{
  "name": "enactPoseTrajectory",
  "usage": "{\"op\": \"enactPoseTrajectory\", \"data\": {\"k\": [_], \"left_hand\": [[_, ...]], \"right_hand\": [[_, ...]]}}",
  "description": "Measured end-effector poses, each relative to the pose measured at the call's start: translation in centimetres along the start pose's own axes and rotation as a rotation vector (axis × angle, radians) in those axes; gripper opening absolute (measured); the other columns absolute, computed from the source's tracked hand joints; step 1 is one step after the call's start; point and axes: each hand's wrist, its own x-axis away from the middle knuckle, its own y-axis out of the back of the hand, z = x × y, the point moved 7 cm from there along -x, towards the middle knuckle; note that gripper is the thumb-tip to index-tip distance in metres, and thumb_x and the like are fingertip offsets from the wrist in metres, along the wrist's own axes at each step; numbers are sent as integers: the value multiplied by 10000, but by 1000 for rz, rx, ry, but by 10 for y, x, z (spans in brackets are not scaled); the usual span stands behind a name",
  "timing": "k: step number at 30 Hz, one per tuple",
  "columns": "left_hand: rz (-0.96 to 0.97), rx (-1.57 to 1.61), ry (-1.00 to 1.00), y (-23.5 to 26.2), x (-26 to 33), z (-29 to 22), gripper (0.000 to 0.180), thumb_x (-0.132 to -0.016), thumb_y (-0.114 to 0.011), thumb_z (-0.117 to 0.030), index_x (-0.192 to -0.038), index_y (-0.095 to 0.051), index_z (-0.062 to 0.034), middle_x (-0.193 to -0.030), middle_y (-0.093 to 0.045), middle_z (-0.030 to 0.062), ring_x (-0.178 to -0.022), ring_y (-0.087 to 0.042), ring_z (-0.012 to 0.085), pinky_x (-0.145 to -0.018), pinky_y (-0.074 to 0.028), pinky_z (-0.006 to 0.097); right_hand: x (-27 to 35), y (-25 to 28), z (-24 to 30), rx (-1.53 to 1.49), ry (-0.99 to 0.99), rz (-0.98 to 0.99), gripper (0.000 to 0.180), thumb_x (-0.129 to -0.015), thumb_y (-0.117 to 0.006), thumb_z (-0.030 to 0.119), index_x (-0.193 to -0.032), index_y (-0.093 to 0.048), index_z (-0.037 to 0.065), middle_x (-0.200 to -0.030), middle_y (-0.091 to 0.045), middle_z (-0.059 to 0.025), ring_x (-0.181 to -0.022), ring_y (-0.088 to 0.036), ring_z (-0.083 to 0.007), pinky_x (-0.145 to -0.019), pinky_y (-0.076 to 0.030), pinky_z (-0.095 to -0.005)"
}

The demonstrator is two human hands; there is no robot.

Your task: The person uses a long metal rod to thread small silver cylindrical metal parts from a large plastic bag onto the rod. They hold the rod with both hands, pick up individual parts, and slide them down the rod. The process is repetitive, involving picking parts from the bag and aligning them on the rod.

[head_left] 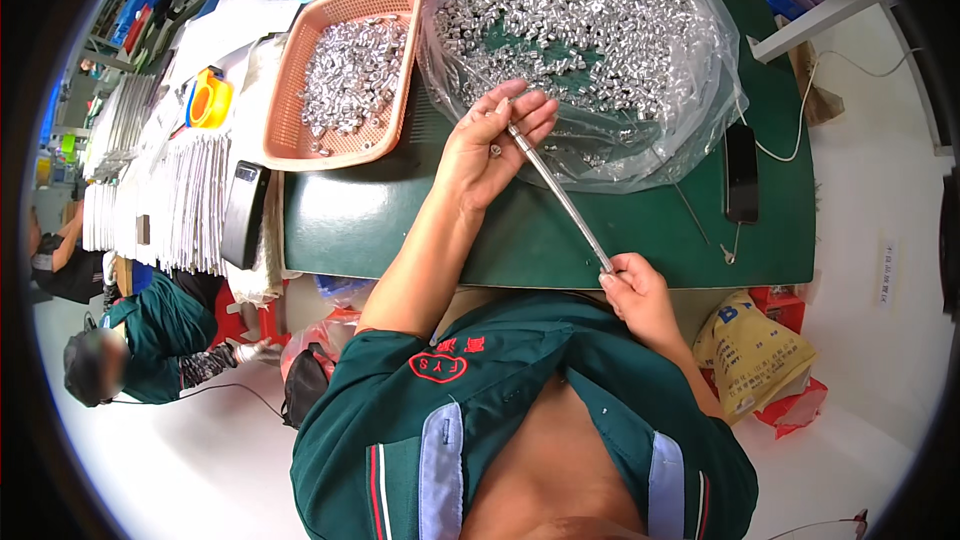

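A slim silvery metal rod [560,192] runs slantwise in front of me, over the green table. Its near end is gripped between the thumb and fingers of my right hand [642,298]. My left hand [490,148] is turned palm up at the rod's far end, thumb and fingertips bent in around the tip. One small shiny metal fitting [495,151] lies in the left palm. What the left fingertips pinch at the tip is too small to make out clearly. Just beyond that hand, a clear plastic bag [715,130] lies spread with many small silvery fittings [625,40] on it.
An orange basket [275,130] of small metal parts stands on the green table [350,240], left of the bag. A black phone [741,175] and a thin rod [692,214] lie at right. Stacked pale strips [190,200] and a yellow tape roll [209,100] are left. Another person [160,335] sits there.
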Motion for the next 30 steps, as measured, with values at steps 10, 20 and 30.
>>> {"op": "enactPoseTrajectory", "data": {"k": [10, 20, 30], "left_hand": [[-78, -167, -99, 5, -2, -4, 291, -903, -566, -83, -1178, -517, -1, -1034, -626, 166, -1061, -592, 348, -1016, -417, 508], [197, 19, 24, -16, 0, 4, 461, -884, -612, -146, -1284, -442, 7, -1154, -588, 215, -1134, -543, 379, -1031, -388, 512], [83, 59, 120, -6, 1, 5, 513, -946, -506, -292, -1311, -399, 53, -1268, -499, 257, -1237, -446, 394, -1074, -341, 510]], "right_hand": [[-4, -3, 16, 365, 226, -128, 128, -949, -502, 125, -1044, -508, 39, -585, -334, 70, -466, -273, -19, -414, -213, -196], [3, -19, 9, -461, -282, 376, 160, -962, -494, 147, -1077, -489, 36, -588, -310, 71, -458, -227, -13, -400, -194, -182], [-7, -12, 9, -238, -66, 144, 167, -927, -537, 98, -1071, -496, 25, -622, -419, 48, -509, -338, -9, -423, -242, -180]]}}
